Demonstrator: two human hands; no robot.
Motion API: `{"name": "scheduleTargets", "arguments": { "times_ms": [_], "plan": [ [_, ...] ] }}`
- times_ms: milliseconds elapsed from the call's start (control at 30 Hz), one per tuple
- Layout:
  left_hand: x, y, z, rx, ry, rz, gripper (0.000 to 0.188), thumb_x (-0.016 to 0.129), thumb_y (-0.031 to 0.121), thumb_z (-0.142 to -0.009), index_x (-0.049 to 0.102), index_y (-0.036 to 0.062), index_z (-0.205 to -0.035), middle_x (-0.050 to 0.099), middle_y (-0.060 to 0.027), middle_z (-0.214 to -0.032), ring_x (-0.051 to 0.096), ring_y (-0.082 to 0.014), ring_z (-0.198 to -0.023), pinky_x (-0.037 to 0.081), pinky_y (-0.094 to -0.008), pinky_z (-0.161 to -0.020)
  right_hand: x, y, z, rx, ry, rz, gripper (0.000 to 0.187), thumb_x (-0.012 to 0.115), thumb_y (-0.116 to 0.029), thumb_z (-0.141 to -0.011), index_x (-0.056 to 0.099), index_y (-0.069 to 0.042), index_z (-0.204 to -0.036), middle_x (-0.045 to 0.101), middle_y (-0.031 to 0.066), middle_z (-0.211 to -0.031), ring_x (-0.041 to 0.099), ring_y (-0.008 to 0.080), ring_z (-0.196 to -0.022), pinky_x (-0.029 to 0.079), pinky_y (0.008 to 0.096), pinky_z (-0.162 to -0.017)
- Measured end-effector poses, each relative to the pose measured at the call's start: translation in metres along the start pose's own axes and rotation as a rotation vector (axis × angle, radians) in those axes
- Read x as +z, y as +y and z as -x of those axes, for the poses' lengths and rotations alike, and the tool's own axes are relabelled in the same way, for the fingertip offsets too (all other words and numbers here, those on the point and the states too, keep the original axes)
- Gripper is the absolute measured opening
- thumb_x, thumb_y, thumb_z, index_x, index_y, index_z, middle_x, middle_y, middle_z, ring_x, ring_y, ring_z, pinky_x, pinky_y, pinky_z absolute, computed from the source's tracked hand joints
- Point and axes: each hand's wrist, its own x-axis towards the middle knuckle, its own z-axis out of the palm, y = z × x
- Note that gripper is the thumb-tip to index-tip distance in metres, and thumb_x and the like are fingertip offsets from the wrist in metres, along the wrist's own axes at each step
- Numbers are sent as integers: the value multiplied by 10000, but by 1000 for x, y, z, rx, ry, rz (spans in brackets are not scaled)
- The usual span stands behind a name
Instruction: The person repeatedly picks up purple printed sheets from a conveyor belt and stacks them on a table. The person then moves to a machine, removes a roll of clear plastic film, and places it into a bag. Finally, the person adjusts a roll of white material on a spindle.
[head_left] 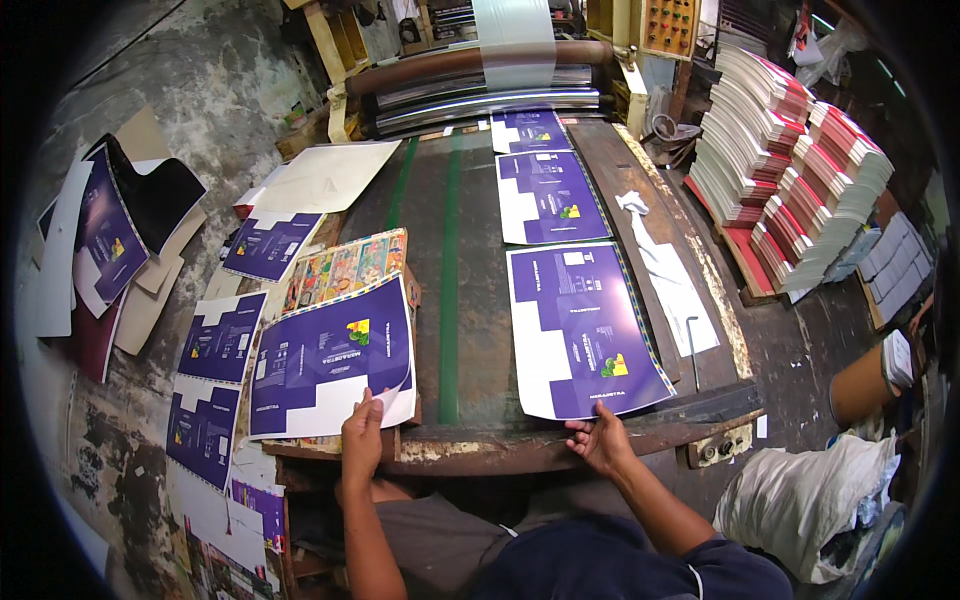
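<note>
Near the front edge of the long table (470, 300), my left hand (363, 430) pinches the near right corner of a purple and white printed sheet (330, 345), which lies on a stack at the left. That corner curls up a little. My right hand (602, 442) is at the near edge of another printed sheet (585, 330) of the same kind, a fingertip on top and the other fingers just below the edge. Beyond it, a second such sheet (552, 195) and a third (528, 130) run in line up to the rollers (490, 100).
Similar sheets (215, 340) hang down the left side. A white sheet (325, 175) covers the table's far left. Crumpled white paper (665, 270) and a bent metal rod (692, 350) lie at the right. Tall stacks of boards (760, 150), a brown drum (865, 385) and a white sack (800, 500) stand beyond.
</note>
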Motion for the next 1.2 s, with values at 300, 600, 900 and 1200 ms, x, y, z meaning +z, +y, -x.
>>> {"name": "scheduleTargets", "arguments": {
  "times_ms": [300,600,900,1200],
  "plan": [
    [22,46,13,-47,237,273,354,481,281,-1031,697,2,-1012,694,-61,-885,621,-157,-885,433,-314,-953,10,-4,-29,-152,118,-98,516,470,-488,-986,397,-94,-1310,592,134,-1103,572,207,-786,537,437,-771],
    [76,93,57,445,-505,-40,197,630,316,-940,741,158,-980,732,-31,-1013,629,-269,-1152,155,-577,-1156,28,-11,32,-49,-282,332,415,597,-368,-949,507,-42,-1188,626,107,-952,608,190,-747,549,393,-709],
    [68,241,98,624,-1252,830,279,618,263,-927,689,100,-1143,650,-77,-1235,537,-298,-1260,172,-532,-1135,-47,32,62,4,28,251,287,569,-279,-960,553,0,-1026,569,100,-713,550,198,-626,521,410,-685],
    [71,255,95,536,-1378,1012,272,627,170,-892,682,65,-1137,657,-106,-1185,571,-295,-1202,300,-501,-1079,-87,64,104,-1,120,323,338,596,-301,-952,554,21,-1046,626,161,-805,628,264,-709,514,376,-695]
  ]
}}
